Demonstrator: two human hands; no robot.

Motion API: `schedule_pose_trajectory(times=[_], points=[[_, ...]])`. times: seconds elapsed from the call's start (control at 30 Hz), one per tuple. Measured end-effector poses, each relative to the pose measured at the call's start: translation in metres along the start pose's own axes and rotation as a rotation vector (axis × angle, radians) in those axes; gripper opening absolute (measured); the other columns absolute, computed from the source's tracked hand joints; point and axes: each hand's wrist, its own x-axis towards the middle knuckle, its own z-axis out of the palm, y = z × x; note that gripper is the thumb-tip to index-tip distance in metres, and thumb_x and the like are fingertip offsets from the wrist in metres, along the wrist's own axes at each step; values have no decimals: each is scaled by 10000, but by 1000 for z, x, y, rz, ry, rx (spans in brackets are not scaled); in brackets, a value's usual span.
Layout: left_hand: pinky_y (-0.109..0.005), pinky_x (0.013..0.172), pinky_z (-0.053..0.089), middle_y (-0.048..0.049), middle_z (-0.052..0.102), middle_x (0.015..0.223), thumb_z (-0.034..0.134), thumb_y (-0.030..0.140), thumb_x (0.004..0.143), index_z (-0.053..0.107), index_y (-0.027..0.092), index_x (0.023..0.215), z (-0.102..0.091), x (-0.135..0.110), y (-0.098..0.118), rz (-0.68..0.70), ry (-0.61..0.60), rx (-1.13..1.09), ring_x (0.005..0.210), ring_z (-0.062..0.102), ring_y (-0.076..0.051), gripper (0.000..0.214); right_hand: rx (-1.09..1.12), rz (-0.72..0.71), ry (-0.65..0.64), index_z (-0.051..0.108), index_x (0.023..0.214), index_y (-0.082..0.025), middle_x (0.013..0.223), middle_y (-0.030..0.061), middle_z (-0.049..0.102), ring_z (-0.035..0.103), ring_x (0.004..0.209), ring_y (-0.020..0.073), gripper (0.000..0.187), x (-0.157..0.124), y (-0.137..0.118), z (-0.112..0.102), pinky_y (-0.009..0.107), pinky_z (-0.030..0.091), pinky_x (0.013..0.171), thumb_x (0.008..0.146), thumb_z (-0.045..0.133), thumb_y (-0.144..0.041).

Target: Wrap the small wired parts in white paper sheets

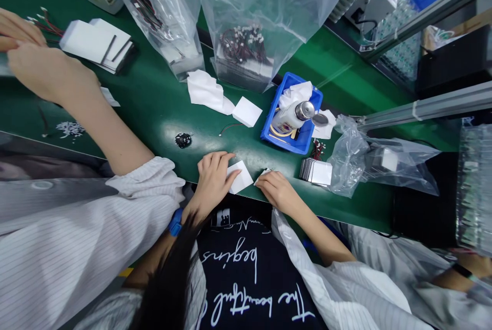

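Note:
My left hand (213, 176), with a blue band at the wrist, rests at the near edge of the green table (154, 109). Its fingers are curled over a white square pad (241, 177) and grip it. My right hand (277, 190) lies just to the right, fingers closed in a pinch on the edge of a second small white piece (264, 171), which is mostly hidden under the fingers. The two hands are a few centimetres apart.
A stack of white square pads (317, 171) stands right of my right hand. Behind it is a blue tray (282, 91) holding a bottle (294, 115). Clear plastic bags (261, 17) of wired parts stand at the back. A co-worker's arm (77, 99) reaches across the left side.

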Motion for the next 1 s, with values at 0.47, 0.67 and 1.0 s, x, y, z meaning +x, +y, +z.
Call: schedule_pose_trajectory(times=[0.47, 0.67, 1.0], points=[[-441, 955, 372, -138, 578, 1233, 546, 420, 945, 536, 175, 1268, 2, -1, 0, -8, 7, 8, 1143, 473, -318, 406, 47, 105, 76, 617, 1036, -185, 987, 102, 671, 586, 901, 219, 204, 2, -2, 7, 363, 464, 779, 1013, 415, -211], [-449, 969, 374, -136, 584, 1242, 460, 408, 984, 536, 174, 1271, -3, 1, 0, -31, -9, -39, 1151, 469, -307, 378, 142, 129, 110, 633, 992, -191, 963, 94, 677, 592, 888, 221, 173, -7, -2, 8, 377, 478, 771, 992, 460, -191], [-559, 1125, 315, -153, 384, 1548, 561, 363, 944, 451, 188, 1440, -4, -39, 5, 319, -144, 195, 1428, 314, -374, 538, 442, 220, 469, 657, 933, -214, 918, 64, 680, 636, 885, 203, 112, -19, 9, 25, 382, 529, 795, 952, 547, -200]])
